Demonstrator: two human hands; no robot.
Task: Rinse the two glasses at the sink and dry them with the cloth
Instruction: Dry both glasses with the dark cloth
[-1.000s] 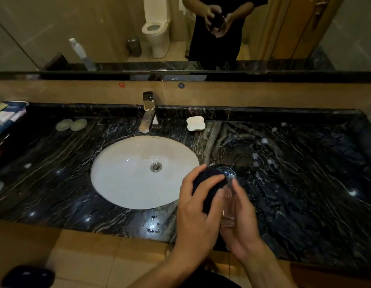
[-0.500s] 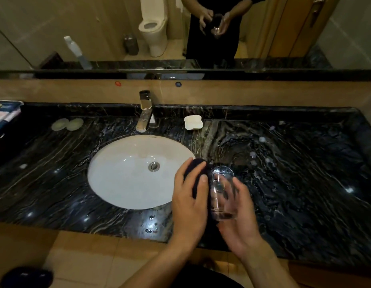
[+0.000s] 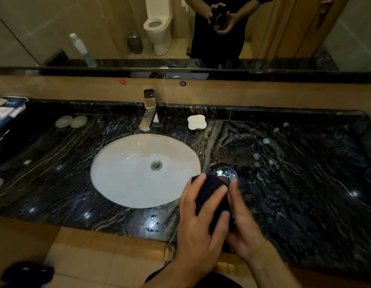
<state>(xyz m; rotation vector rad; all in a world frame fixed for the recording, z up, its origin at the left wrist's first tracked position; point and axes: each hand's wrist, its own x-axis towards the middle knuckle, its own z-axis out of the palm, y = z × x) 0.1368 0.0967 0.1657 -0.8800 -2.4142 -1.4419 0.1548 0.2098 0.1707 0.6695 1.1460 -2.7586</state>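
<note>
A clear glass [image 3: 225, 174] is held over the counter's front edge, just right of the white sink [image 3: 126, 183]. Only its round end shows; the rest is wrapped in a dark cloth [image 3: 211, 192]. My left hand [image 3: 198, 227] grips the cloth around the glass from the left. My right hand [image 3: 242, 229] holds the glass from the right, fingers curled round its side. A second glass is not visible.
The black marble counter [image 3: 294, 183] stretches right. A chrome tap [image 3: 148, 111] stands behind the sink, a white soap dish [image 3: 196, 122] to its right, two pale round pads [image 3: 71, 121] at the left. The mirror [image 3: 180, 28] shows a person's reflection.
The cloth has come back over the glass, covering the body that was bare half a second ago. My left hand has slid onto the glass side.
</note>
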